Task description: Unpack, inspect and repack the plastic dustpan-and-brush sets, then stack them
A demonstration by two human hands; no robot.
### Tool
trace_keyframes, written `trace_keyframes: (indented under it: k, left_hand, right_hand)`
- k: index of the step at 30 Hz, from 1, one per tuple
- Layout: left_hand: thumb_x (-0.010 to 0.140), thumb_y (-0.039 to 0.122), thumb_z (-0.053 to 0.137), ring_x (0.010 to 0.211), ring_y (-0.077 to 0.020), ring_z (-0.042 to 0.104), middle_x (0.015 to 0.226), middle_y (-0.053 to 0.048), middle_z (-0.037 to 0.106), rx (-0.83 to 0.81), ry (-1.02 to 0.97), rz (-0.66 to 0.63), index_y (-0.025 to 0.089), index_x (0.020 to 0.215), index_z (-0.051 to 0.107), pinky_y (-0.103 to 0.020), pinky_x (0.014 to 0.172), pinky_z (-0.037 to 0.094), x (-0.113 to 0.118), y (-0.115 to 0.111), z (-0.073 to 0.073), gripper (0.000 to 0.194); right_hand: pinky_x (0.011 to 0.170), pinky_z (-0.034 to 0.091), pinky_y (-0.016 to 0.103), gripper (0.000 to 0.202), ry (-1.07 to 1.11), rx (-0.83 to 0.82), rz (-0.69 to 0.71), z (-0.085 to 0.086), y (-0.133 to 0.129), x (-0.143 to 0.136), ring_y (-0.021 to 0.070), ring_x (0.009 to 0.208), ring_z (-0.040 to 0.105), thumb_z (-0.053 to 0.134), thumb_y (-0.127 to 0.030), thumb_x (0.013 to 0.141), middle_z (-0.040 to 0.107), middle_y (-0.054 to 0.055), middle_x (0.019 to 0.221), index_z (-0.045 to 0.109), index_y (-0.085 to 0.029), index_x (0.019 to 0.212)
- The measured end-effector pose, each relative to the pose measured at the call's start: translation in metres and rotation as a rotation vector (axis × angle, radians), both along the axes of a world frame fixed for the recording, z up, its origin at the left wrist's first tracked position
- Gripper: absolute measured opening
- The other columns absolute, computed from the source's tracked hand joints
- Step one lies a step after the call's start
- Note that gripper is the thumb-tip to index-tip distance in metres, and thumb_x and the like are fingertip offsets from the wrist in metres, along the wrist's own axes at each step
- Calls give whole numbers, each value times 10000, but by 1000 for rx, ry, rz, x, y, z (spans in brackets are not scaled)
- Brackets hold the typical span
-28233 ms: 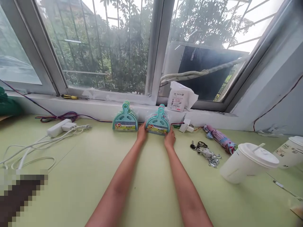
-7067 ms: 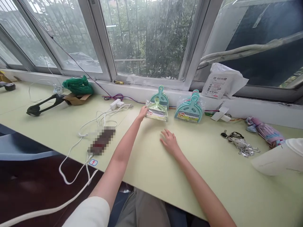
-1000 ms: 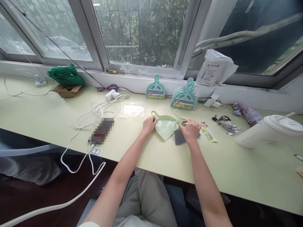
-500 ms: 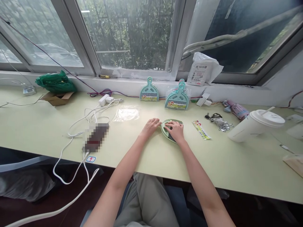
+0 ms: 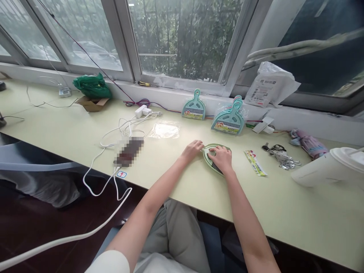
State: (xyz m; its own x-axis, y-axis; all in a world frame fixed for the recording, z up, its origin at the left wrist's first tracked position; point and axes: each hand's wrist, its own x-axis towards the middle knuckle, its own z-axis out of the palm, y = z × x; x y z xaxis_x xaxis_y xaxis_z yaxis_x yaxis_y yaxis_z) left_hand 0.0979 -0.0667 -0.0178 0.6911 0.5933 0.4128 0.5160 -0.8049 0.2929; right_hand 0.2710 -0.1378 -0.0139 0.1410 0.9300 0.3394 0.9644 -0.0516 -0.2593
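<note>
- A light green dustpan (image 5: 207, 159) lies on the pale surface (image 5: 196, 189), right in front of the person; call it the middle of the clock, with the window at twelve.
- A brush with dark hairs (image 5: 218, 167) lies in the dustpan, mostly hidden under the right hand.
- The left hand (image 5: 193, 150) comes in from nine o'clock, and its fingertips touch the end of the handle. I cannot tell how tightly they hold it.
- The right hand (image 5: 222, 159) is over the dustpan with bent fingers, on top of the brush. I cannot tell if it grips it or just presses on it.
- The two hands are close to each other, but they do not touch.
- A bright paper strip (image 5: 255, 163) lies near, at three o'clock. Farther out that way are some keys (image 5: 284, 157) and a big white cup (image 5: 318, 168).
- A shiny clear wrapper (image 5: 165, 131) lies flat at ten o'clock.
- A blue-green set (image 5: 193, 106) stands at eleven o'clock, by the wall.
- A bunch of blue-green sets (image 5: 229, 116) leans at one o'clock.
- At ten o'clock, far off, a green bag (image 5: 92, 86) sits at a small brown box (image 5: 92, 105).
</note>
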Motion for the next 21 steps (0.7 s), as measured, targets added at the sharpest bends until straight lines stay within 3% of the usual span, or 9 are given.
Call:
trace_keyframes:
  k: [2,4,7,9,12,15,17,19,21]
  left_hand:
    - [845,140,487,1337,-245,309,1428,-110,357,-95,-248,79,202,1311,432,-416,1091,278,3,-3,-1,474]
    - [827,254,557,1362,-273,264,1489,-141,231,-321,-494,117,201,1415,264,-453,1102,252,11,-8,-2,659]
    - [836,356,546,1304,-269,370,1431,-152,330,-778,-650,-88,209,1419,225,-438,1056,324,27,-17,-6,682]
    - [815,337,571,1270,-253,417,1360,-123,428,-982,-675,-254,217,1368,295,-412,1042,347,35,-22,-7,629]
    - [793,255,567,1185,-217,492,1283,-85,493,-1175,-801,-166,243,1333,253,-389,981,414,35,-22,-6,625]
    - [798,200,512,1041,-176,564,1190,-74,535,-1231,-900,74,231,1284,230,-345,887,473,23,-10,-3,562]
    - [792,194,504,956,-166,586,1106,-61,567,-1207,-919,152,220,1233,276,-326,839,488,14,0,0,497]
    - [786,197,506,909,-167,596,1030,-40,594,-1173,-925,193,227,1199,324,-323,831,484,6,8,3,453]
    - [784,197,510,934,-172,592,1020,-35,608,-1127,-940,221,231,1175,377,-322,873,461,1,13,6,415]
  right_hand:
    - [819,321,358,219,68,58,-59,0,-3,-6,240,945,500,576,-383,781,665,60,941,705,-222,855]
    - [796,348,345,257,187,167,-177,1,-5,-15,247,946,488,559,-404,783,654,73,951,694,-209,883]
    - [798,376,349,333,360,338,-322,3,-1,-26,257,976,470,510,-429,809,631,94,1017,665,-198,991]
    - [839,385,360,339,439,350,-258,5,2,-26,247,996,473,489,-419,824,618,94,1057,651,-208,1034]
    - [938,357,420,345,454,347,-240,3,3,-2,254,1101,457,436,-360,852,554,121,1195,629,-209,1095]
    - [1000,270,548,442,358,371,-557,-8,-6,45,312,1255,355,409,-292,850,412,193,1363,512,-172,1263]
    - [998,215,631,525,290,256,-710,-20,-14,74,357,1313,285,455,-286,816,361,224,1412,449,-148,1322]
    - [991,183,674,465,263,113,-672,-31,-17,91,358,1304,322,431,-241,810,432,190,1387,518,-175,1262]
    - [1002,187,665,392,253,45,-474,-36,-15,93,311,1204,465,377,-160,799,596,113,1236,639,-213,1085]
